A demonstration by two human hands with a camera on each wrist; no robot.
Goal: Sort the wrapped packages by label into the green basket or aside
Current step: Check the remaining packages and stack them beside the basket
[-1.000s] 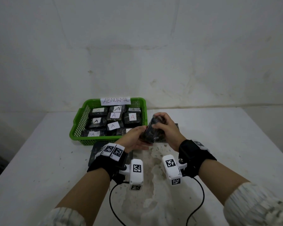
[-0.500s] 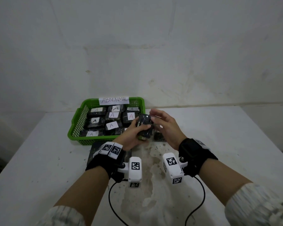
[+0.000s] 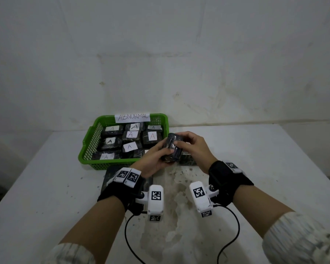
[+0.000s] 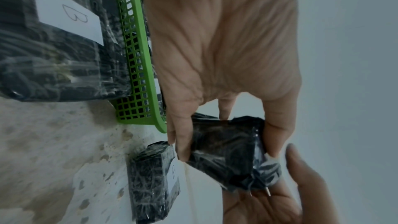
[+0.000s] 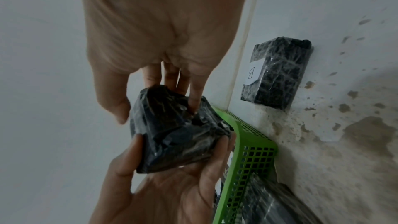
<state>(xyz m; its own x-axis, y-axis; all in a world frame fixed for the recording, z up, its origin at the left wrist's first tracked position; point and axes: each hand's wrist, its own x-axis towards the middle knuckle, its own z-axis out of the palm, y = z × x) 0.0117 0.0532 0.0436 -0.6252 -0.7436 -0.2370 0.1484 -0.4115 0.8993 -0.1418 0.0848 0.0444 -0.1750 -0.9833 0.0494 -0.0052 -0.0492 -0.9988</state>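
A black wrapped package (image 3: pixel 171 149) is held between both hands just right of the green basket (image 3: pixel 88 141). My left hand (image 3: pixel 154 158) grips it from below and the side, thumb and fingers curled round the package (image 4: pixel 226 149). My right hand (image 3: pixel 189 144) holds the top of the package (image 5: pixel 176 130), fingertips (image 5: pixel 193 101) pressing into the wrap. No label shows on the held package. The basket carries an "ABNORMAL" sign (image 3: pixel 132 117) and several packages labelled A (image 3: pixel 130 146).
A small package labelled B (image 5: pixel 277 74) lies on the table right of the basket, also seen as the B package (image 4: pixel 152 181). A larger B package (image 4: pixel 53 48) lies under my left wrist, against the basket's front wall (image 4: pixel 137 57). The white table (image 3: pixel 265 168) has stained patches.
The package has been turned between my hands and carried slightly left, nearer the basket's right corner. My right hand shifted from its side to its top.
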